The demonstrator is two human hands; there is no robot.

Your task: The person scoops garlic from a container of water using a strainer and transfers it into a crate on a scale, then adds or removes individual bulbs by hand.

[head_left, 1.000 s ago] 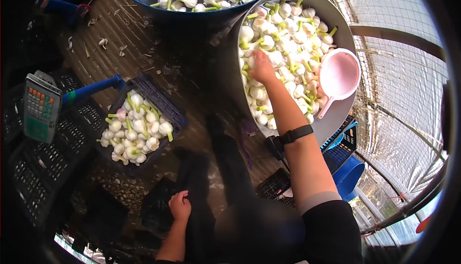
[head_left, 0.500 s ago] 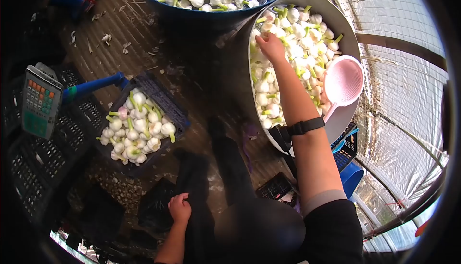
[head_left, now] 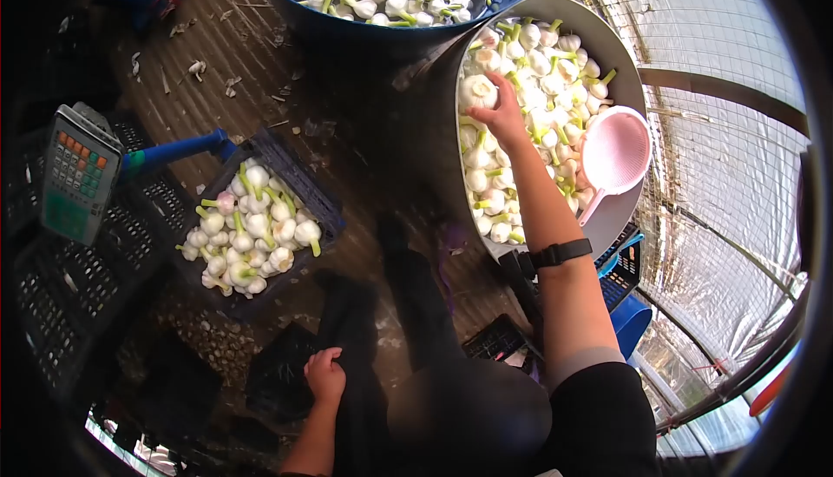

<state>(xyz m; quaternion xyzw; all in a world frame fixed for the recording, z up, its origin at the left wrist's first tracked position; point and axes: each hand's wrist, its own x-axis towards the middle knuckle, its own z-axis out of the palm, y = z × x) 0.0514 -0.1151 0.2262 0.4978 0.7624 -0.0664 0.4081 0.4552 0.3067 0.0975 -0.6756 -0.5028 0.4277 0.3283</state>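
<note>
My right hand [head_left: 503,114] is closed around a white garlic bulb [head_left: 478,92], over the left side of a large grey-rimmed tub [head_left: 632,65]. Many garlic bulbs [head_left: 540,65] with short green stems fill this tub. A pink strainer [head_left: 618,149] lies on the garlic at the tub's right side, its handle toward me. Low in the view, my left hand [head_left: 325,375] rests by my dark-clothed leg, fingers loosely bent, with nothing visible in it.
A dark crate [head_left: 291,177] heaped with garlic stands left of centre, beside a scale display [head_left: 82,173] on a blue post. At the top, a blue tub [head_left: 382,32] holds garlic in water. Black perforated crates [head_left: 78,303] line the left. Scraps litter the floor.
My right hand has lifted slightly from the heap and now shows a garlic bulb in its grip. My left hand stays put. The whole view has shifted slightly.
</note>
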